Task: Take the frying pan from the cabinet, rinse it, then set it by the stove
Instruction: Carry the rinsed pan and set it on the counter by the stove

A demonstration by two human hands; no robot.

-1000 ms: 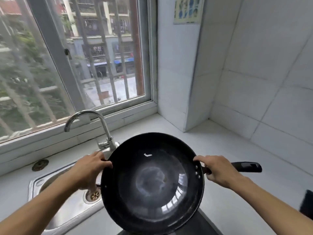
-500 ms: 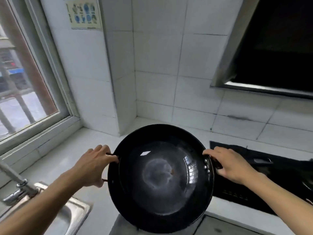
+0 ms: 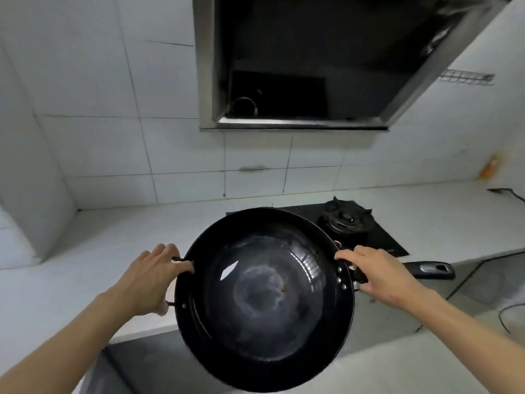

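Observation:
A black frying pan (image 3: 264, 297), wet and shiny inside, is held in the air at the counter's front edge, partly over the left part of the black gas stove (image 3: 377, 237). My left hand (image 3: 147, 280) grips the small loop handle on the pan's left rim. My right hand (image 3: 380, 274) is closed around the long black handle (image 3: 431, 270) close to the pan's right rim. One burner (image 3: 345, 217) shows behind the pan; the stove's left part is hidden by it.
A white counter (image 3: 113, 245) runs left of the stove and continues to the right. A steel range hood (image 3: 312, 66) hangs above. White tiled walls stand behind. A dark cable (image 3: 508, 317) lies at the lower right.
The view has swung right, from the sink and window to the stove. Both hands have carried the pan along, now in front of the stove under the hood.

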